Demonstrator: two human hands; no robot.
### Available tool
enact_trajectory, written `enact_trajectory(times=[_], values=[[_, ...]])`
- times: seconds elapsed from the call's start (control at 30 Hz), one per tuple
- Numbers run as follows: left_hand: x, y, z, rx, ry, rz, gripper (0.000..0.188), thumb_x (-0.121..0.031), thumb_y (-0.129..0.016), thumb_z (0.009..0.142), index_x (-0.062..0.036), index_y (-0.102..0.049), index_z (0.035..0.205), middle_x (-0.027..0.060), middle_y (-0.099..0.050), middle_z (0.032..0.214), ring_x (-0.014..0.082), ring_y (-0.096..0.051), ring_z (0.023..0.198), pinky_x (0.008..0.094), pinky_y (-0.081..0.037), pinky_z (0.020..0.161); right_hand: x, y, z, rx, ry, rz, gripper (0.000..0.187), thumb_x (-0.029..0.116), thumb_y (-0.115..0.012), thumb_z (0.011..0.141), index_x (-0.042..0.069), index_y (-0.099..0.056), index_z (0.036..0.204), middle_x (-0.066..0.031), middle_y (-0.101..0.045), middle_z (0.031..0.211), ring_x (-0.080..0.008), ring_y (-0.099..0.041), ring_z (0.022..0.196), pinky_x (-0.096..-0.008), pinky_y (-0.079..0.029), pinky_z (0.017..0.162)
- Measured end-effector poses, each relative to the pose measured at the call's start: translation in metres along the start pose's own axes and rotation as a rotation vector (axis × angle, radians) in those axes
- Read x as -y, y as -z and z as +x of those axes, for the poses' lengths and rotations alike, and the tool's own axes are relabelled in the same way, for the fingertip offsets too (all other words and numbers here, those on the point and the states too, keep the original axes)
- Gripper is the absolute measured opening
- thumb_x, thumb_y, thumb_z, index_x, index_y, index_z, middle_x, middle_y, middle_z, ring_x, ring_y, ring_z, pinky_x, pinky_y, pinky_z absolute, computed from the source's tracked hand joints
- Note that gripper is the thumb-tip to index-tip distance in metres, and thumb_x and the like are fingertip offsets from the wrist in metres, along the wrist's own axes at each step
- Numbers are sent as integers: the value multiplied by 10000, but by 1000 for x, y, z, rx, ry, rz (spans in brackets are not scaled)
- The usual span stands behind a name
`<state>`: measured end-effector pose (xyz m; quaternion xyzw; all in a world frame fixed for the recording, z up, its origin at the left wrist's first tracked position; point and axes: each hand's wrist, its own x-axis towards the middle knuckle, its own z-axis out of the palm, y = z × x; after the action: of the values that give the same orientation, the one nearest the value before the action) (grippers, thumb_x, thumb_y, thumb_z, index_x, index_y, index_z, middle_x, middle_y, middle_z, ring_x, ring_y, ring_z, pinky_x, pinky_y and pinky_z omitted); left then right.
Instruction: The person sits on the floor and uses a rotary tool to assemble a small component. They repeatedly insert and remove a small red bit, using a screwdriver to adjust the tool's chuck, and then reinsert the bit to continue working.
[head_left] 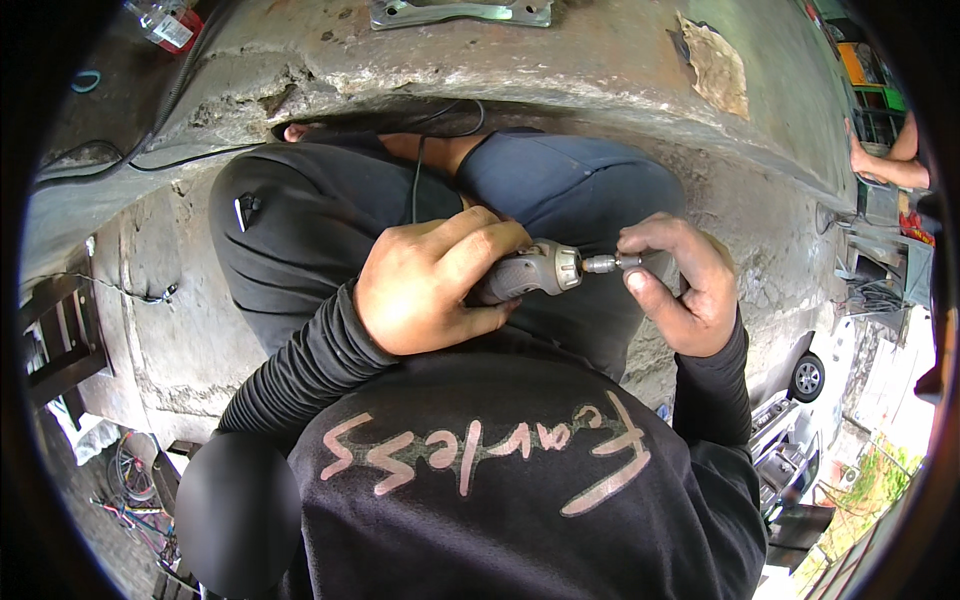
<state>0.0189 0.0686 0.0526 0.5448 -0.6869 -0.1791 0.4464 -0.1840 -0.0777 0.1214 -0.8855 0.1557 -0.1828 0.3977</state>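
Tool [530,272] clasped in left grip [430,275], right grip [706,295] pinching tip [627,261]; ledge edge [560,88] well apart.

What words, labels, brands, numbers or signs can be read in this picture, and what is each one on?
Black shirt: one large word in pale pink script, upside down in this view; legible, but I won't copy it out.
White label on the clear-and-red bottle: print too small to read.
Grey power tool in the left hand: no lettering can be made out.
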Motion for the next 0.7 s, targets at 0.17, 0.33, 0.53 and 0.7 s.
enact_trajectory(times=[0.17, 0.33, 0.53, 0.7], values=[[-4, -2, 0, 26, -58, 27, 612, -98, -825, 560, -39, -501, 1076, 126, -616, 915, 282, -646, 726, 347, -534, 594, 9, 12, 9, 232, 159, -333, 161, 173, -645, 791, 28, -586, 831, -95, -551, 708, -280, -549, 607, -372, -435, 548], [-9, -7, -4, 87, -114, 16, 581, -106, -818, 573, -53, -516, 1067, 107, -598, 899, 274, -626, 689, 347, -516, 557, 24, 19, -1, 428, 233, -532, 187, 169, -679, 707, 62, -525, 704, -57, -495, 650, -238, -538, 587, -362, -409, 510], [-14, -15, -9, 155, -220, 20, 477, -192, -714, 636, -153, -575, 1091, 38, -550, 869, 162, -575, 602, 304, -488, 523, 34, 22, -32, 478, 211, -460, 210, 169, -701, 652, 68, -517, 658, -40, -450, 624, -199, -498, 529, -338, -400, 461], [-14, -14, -11, 208, -304, -28, 416, -170, -737, 677, -110, -562, 1050, 100, -588, 875, 234, -611, 636, 328, -484, 498, 36, 19, -48, 424, 237, -396, 189, 157, -702, 643, 47, -557, 691, -41, -447, 623, -179, -490, 504, -309, -418, 438]])
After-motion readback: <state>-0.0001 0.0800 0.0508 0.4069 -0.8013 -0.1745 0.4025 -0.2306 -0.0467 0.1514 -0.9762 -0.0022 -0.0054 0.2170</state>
